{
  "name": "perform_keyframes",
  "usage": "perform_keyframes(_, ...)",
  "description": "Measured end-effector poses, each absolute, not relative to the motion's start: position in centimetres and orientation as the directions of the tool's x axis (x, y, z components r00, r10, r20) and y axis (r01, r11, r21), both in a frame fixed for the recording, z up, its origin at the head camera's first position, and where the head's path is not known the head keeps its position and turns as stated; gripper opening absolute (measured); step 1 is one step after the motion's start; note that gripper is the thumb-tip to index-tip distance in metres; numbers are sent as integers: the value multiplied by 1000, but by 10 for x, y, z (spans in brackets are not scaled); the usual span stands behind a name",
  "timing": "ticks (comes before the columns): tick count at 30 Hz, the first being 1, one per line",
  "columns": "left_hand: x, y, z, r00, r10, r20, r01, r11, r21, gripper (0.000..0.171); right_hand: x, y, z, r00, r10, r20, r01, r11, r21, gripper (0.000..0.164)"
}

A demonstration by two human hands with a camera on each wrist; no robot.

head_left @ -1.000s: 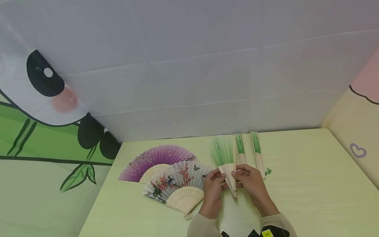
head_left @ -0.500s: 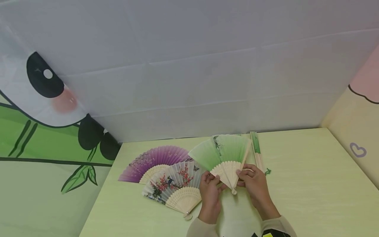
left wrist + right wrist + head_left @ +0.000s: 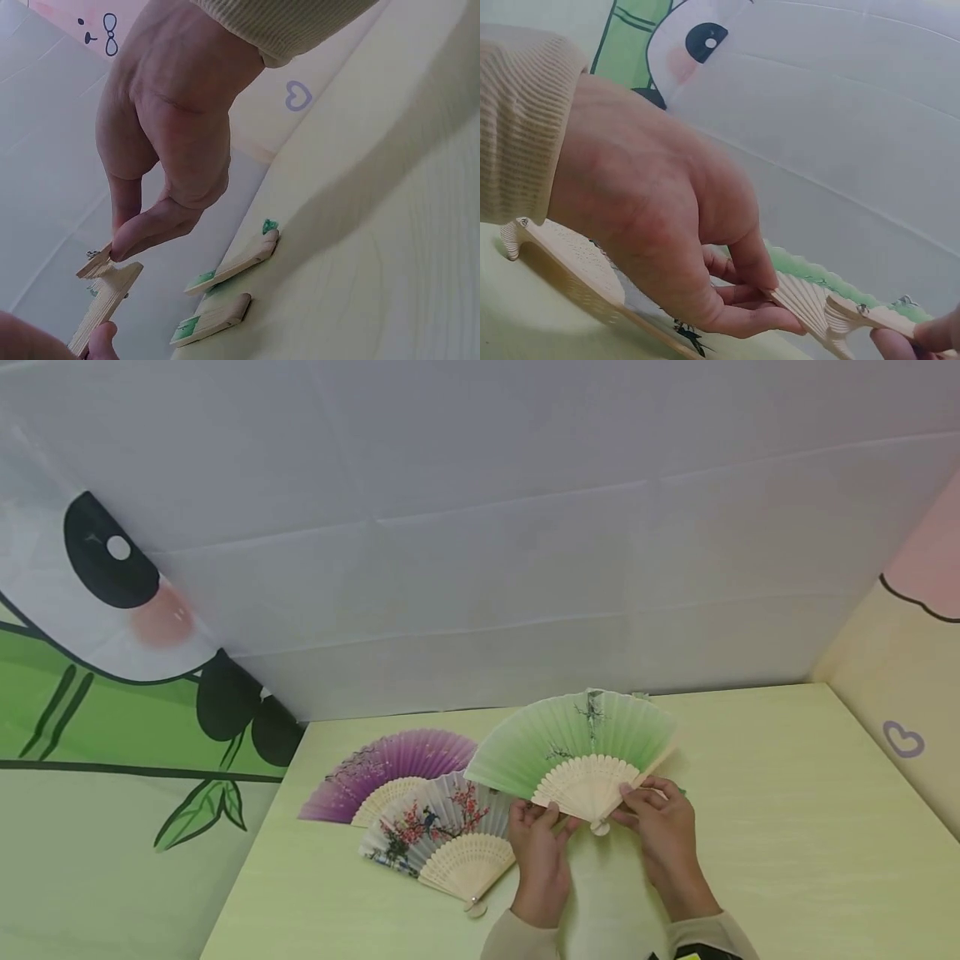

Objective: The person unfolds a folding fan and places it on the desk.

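Observation:
A green folding fan (image 3: 555, 743) with pale wooden ribs is spread wide, held up between both hands in the head view. My left hand (image 3: 542, 864) pinches its left outer rib between thumb and fingers. On the opposite side, my right hand (image 3: 663, 839) pinches the right outer rib. The left wrist view shows my right hand (image 3: 169, 127) with its fingertips on the wooden ribs. In the right wrist view, my left hand (image 3: 667, 217) grips the ribs from the other side. The fan's pivot end points down toward the body.
Left of the hands lie a spread white fan (image 3: 459, 806) with red blossoms and a purple fan (image 3: 427, 756) partly under it. Two closed fans, one (image 3: 244, 262) with a green tassel and another (image 3: 214, 321), lie beyond my right hand. A light cloth wall (image 3: 480, 568) stands behind the table.
The green fan has gone from nearly folded to widely spread, its leaf sweeping out to both sides. It now covers most of the closed fans in the head view.

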State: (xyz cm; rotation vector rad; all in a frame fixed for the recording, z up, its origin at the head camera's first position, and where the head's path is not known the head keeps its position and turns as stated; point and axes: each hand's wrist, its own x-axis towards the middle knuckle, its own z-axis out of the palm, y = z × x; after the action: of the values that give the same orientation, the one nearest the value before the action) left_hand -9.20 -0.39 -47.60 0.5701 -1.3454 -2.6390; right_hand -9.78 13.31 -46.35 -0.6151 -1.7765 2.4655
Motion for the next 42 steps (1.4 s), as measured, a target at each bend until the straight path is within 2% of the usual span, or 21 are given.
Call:
perform_keyframes(13,-100,28,-480,-928,-236,-289,-65,-660,748,19,-105,162,-461,-861,389,-329,123,-468,-875,19)
perform_keyframes(21,-104,55,-482,-923,-147,-356,-147,-720,678,15,-106,193,-459,-805,449,-388,105,-536,-838,20)
perform_keyframes(25,-104,69,-483,-920,-97,-379,-195,-727,658,22,-107,210,-460,-779,471,-414,88,-571,-816,21)
perform_keyframes(34,-99,103,-492,-927,142,-347,-351,-657,667,36,-102,267,-464,-716,525,-459,82,-590,-803,24)
perform_keyframes(42,-95,124,-498,-879,367,-305,-473,-596,649,31,-95,312,-470,-682,555,-476,84,-587,-805,28)
